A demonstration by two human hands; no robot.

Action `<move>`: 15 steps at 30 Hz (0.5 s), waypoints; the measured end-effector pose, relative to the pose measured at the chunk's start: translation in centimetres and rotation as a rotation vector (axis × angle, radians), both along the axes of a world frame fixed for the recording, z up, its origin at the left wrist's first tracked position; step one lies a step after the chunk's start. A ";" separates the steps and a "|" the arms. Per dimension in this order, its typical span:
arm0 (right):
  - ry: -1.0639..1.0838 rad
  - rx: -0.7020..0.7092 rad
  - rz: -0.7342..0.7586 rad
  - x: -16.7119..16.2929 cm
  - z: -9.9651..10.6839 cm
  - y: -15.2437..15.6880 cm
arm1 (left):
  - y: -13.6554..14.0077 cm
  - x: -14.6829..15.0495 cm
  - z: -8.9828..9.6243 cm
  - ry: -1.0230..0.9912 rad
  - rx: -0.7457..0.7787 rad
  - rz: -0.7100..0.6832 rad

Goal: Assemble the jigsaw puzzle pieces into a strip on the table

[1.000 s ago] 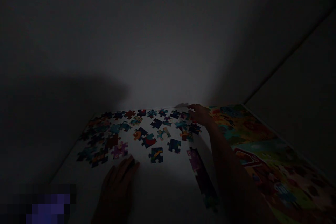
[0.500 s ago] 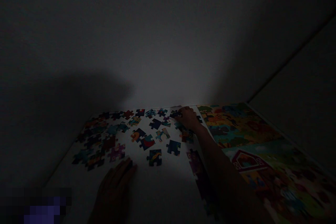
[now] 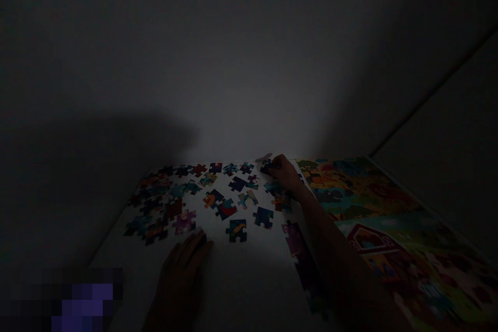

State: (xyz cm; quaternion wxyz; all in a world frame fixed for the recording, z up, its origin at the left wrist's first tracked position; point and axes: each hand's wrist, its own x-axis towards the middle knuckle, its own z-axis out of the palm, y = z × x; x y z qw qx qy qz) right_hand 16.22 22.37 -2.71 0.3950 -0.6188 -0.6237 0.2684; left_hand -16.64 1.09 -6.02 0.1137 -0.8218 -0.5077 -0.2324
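Loose puzzle pieces lie scattered on a white table in dim light. My right hand reaches to the far edge of the table and pinches a dark puzzle piece at its fingertips. My left hand rests flat on the table near the front, fingers together, close to a purple piece and a blue piece. A short joined strip of pieces lies beside my right forearm.
A large colourful picture with a red barn covers the right part of the table. A plain wall stands right behind the table. The room is very dark. A blurred patch sits at the lower left.
My right hand moved left from the edge of the colourful picture to the far pieces and closed its fingers on a dark piece. My left hand stayed flat on the table.
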 end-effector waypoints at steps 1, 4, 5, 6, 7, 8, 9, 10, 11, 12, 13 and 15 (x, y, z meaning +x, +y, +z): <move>0.033 -0.012 -0.010 0.1 -0.1 0.1 | 0.1 0.1 0.0 -0.016 0.005 0.000; 0.042 -0.058 -0.012 0.2 -0.4 0.2 | 0.2 0.4 0.4 -0.060 0.022 0.014; 0.001 -0.053 -0.015 0.1 -0.5 0.2 | 0.2 0.5 0.6 -0.063 0.025 0.016; -0.058 -0.040 -0.024 0.0 -0.5 0.1 | 0.2 0.6 0.8 -0.066 0.027 0.018; -0.125 -0.021 -0.033 -0.1 -0.4 0.0 | 0.1 0.7 1.0 -0.070 0.026 0.022; -0.193 0.001 -0.036 -0.3 -0.2 -0.1 | 0.1 0.7 1.2 -0.077 0.027 0.026; -0.255 0.024 -0.024 -0.5 0.0 -0.2 | 0.1 0.8 1.3 -0.085 0.027 0.026; -0.307 0.038 0.006 -0.7 0.2 -0.3 | 0.0 0.8 1.3 -0.091 0.024 0.030; -0.345 0.042 0.056 -1.0 0.5 -0.4 | 0.0 0.9 1.3 -0.097 0.024 0.032; -0.369 0.034 0.122 -1.2 0.9 -0.6 | -0.1 0.9 1.3 -0.103 0.026 0.038; -0.382 0.019 0.196 -1.6 1.2 -0.7 | -0.1 1.0 1.2 -0.107 0.025 0.048; -0.390 -0.017 0.334 -2.3 1.9 -1.1 | -0.3 1.1 1.0 -0.114 0.019 0.071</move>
